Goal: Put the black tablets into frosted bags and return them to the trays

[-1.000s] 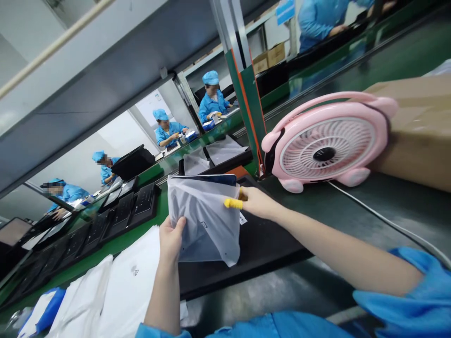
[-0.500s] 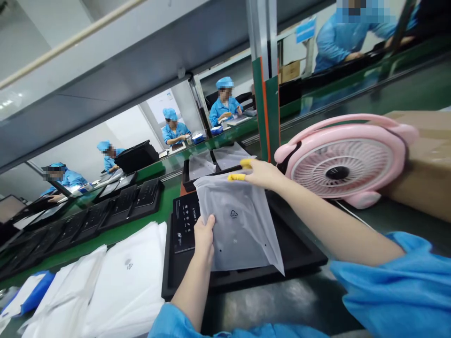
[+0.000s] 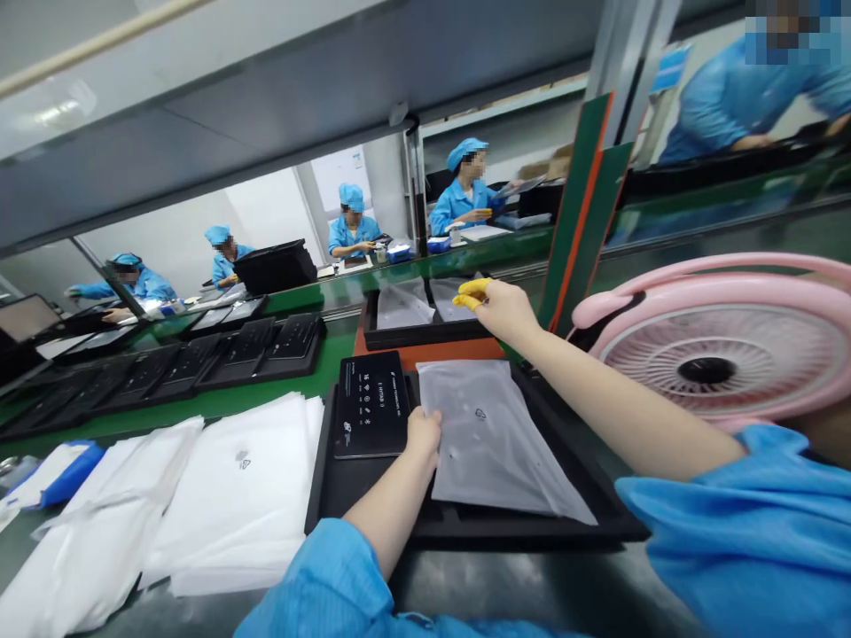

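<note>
Frosted plastic sleeve (image 3: pixel 502 443) in black rectangular tray (image 3: pixel 363 492), apparently being settled beside flat black tablet (image 3: pixel 370 403). Left hand (image 3: pixel 424 436) at edge, hold unclear; right hand (image 3: pixel 506 310) empty, fingertips slightly parted. Next: probably easing left hand clear.

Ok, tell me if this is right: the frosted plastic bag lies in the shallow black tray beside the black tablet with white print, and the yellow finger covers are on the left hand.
No: the head view shows the yellow finger covers on the right hand; the bag does lie in the tray beside the tablet.
</note>
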### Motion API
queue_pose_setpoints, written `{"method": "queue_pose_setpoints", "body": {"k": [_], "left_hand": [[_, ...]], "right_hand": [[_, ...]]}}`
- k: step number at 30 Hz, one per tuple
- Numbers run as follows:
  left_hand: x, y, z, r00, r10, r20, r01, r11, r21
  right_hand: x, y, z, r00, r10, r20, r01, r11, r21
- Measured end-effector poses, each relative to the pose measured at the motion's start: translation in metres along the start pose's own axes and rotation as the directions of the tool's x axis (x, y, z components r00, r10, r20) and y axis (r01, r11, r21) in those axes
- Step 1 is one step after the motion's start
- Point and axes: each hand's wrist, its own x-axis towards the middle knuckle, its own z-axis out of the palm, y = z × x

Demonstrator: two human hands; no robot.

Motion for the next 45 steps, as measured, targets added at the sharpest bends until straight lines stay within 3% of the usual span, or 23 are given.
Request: {"method": "queue_pose_setpoints", "body": {"k": [3, 5, 7, 9, 11, 13, 15, 17, 19, 22, 26, 30, 33, 35, 39, 42, 45], "left_hand": [[-0.011, 0.004, -0.007, 0.985, 0.090, 0.146, -0.104, 0.990, 0.093], [-0.027, 0.014, -0.026, 0.930, 0.208, 0.304, -0.278, 0.938, 0.208], [-0.046, 0.029, -0.058, 0.865, 0.262, 0.429, -0.406, 0.867, 0.290], [-0.062, 0.048, -0.101, 0.847, 0.167, 0.505, -0.390, 0.840, 0.376], [-0.068, 0.064, -0.148, 0.913, 0.148, 0.381, -0.357, 0.740, 0.569], [-0.065, 0.074, -0.191, 0.973, 0.206, 0.108, -0.202, 0.512, 0.835], [-0.055, 0.072, -0.226, 0.958, 0.258, -0.122, 0.050, 0.268, 0.962], [-0.041, 0.060, -0.248, 0.935, 0.286, -0.210, 0.186, 0.107, 0.977], [-0.028, 0.045, -0.258, 0.925, 0.317, -0.209, 0.207, 0.039, 0.977], [-0.011, 0.030, -0.259, 0.911, 0.337, -0.237, 0.252, 0.001, 0.968], [0.003, 0.030, -0.257, 0.922, 0.308, -0.236, 0.266, -0.059, 0.962], [0.007, 0.033, -0.264, 0.902, 0.342, -0.264, 0.296, -0.043, 0.954], [0.005, 0.032, -0.268, 0.878, 0.376, -0.296, 0.323, -0.009, 0.946], [0.004, 0.034, -0.266, 0.872, 0.388, -0.298, 0.322, 0.005, 0.947], [0.009, 0.042, -0.256, 0.876, 0.372, -0.306, 0.327, 0.007, 0.945], [0.014, 0.046, -0.253, 0.870, 0.376, -0.318, 0.313, 0.078, 0.947], [0.016, 0.046, -0.258, 0.849, 0.427, -0.312, 0.279, 0.140, 0.950]], "right_hand": [[-0.007, -0.011, 0.020, 0.990, -0.072, 0.120, 0.073, 0.997, -0.001], [-0.012, -0.015, 0.032, 0.969, -0.126, 0.211, 0.136, 0.990, -0.035], [-0.019, -0.018, 0.041, 0.928, -0.190, 0.321, 0.223, 0.972, -0.068], [-0.024, -0.021, 0.050, 0.868, -0.249, 0.430, 0.311, 0.947, -0.079], [-0.027, -0.027, 0.062, 0.799, -0.289, 0.528, 0.382, 0.921, -0.074], [-0.027, -0.037, 0.080, 0.724, -0.292, 0.625, 0.427, 0.901, -0.074], [-0.023, -0.050, 0.105, 0.657, -0.279, 0.700, 0.449, 0.891, -0.066], [-0.017, -0.064, 0.134, 0.626, -0.258, 0.736, 0.449, 0.891, -0.070], [-0.011, -0.075, 0.163, 0.627, -0.226, 0.746, 0.437, 0.894, -0.096], [-0.004, -0.085, 0.199, 0.620, -0.144, 0.771, 0.402, 0.902, -0.156], [0.010, -0.087, 0.221, 0.570, -0.055, 0.820, 0.365, 0.911, -0.193], [0.036, -0.095, 0.206, 0.574, -0.028, 0.818, 0.346, 0.914, -0.211], [0.053, -0.114, 0.174, 0.561, -0.079, 0.824, 0.380, 0.909, -0.172], [0.056, -0.131, 0.145, 0.516, -0.144, 0.845, 0.465, 0.875, -0.135], [0.039, -0.165, 0.085, 0.424, -0.251, 0.870, 0.637, 0.766, -0.090], [0.014, -0.181, 0.054, 0.418, -0.291, 0.861, 0.671, 0.737, -0.077], [-0.006, -0.186, 0.037, 0.442, -0.305, 0.843, 0.649, 0.758, -0.066]]}}
